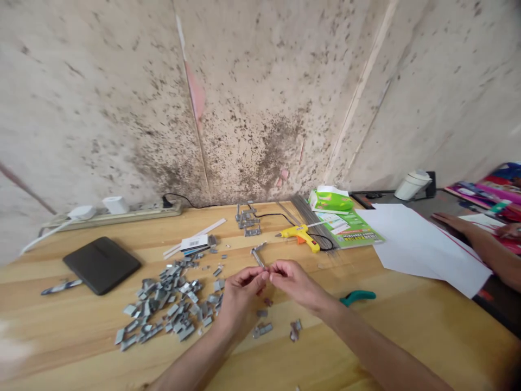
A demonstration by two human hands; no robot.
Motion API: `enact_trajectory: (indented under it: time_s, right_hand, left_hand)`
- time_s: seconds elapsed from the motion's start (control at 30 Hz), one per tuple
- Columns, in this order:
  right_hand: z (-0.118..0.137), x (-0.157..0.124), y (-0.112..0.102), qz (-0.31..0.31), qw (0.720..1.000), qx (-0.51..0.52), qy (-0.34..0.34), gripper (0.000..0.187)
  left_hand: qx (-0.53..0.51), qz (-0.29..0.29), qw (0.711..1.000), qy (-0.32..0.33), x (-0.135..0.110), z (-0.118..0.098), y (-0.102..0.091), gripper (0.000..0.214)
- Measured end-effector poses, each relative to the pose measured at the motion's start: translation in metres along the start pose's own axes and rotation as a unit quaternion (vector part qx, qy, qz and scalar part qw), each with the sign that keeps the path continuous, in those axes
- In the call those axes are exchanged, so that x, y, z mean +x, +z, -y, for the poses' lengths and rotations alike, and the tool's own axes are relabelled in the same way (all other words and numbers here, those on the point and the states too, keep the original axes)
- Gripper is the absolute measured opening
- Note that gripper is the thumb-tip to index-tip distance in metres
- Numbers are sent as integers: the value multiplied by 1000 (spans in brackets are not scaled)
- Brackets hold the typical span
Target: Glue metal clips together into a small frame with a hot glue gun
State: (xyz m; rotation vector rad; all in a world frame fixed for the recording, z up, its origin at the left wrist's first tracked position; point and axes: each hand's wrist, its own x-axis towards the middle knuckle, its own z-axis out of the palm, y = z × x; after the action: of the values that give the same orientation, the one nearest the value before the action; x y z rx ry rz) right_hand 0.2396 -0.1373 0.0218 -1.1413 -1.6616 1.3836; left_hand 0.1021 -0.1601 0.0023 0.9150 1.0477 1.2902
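My left hand (pixel 241 290) and my right hand (pixel 293 282) meet fingertip to fingertip above the wooden table (pixel 407 336). Both pinch a small metal piece (pixel 267 271) between them; it is too small to name more closely. A slim metal bracket (pixel 257 253) lies just beyond the fingers. To the left spreads a pile of several grey metal clips (pixel 169 304). A few loose clips (pixel 262 328) lie under my wrists.
A yellow glue gun (pixel 299 234) with a black cord, metal rods (pixel 309 214), a green packet (pixel 331 201) and white paper (pixel 415 241) lie at the right. Green-handled pliers (pixel 358 296), a dark pad (pixel 101 264), a power strip (pixel 114 216). Another person's hand (pixel 451 221) rests at far right.
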Motion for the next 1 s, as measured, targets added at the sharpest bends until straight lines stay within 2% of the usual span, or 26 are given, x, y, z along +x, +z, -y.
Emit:
enact_trajectory:
  time_s: [0.13,0.2,0.27,0.37,0.57,0.77,1.0]
  right_hand:
    - [9,17,5,-36,998,-24,-50,18]
    - [14,20,1,-91,988,-66,-110,17]
    - [18,19,-4,-131,966,-122,-186,21]
    - [22,11,-9,-104,944,-187,-250,31]
    - [21,3,-7,-41,944,-216,-245,32]
    - [19,3,-5,-50,948,-200,-244,28]
    - [17,6,-6,-53,969,-119,-208,20]
  left_hand:
    - [-19,-26,999,30,7,-10,-10,21]
    - [-19,-17,999,33,9,-14,-13,22]
    - [-9,-7,1000,27,9,-15,-14,23]
    - [10,-4,1000,15,8,-14,-12,26]
    - [4,-4,1000,-24,7,-9,-9,33]
    - [-28,25,999,-34,7,-9,-10,29]
    - [-53,33,997,-34,7,-8,-9,29]
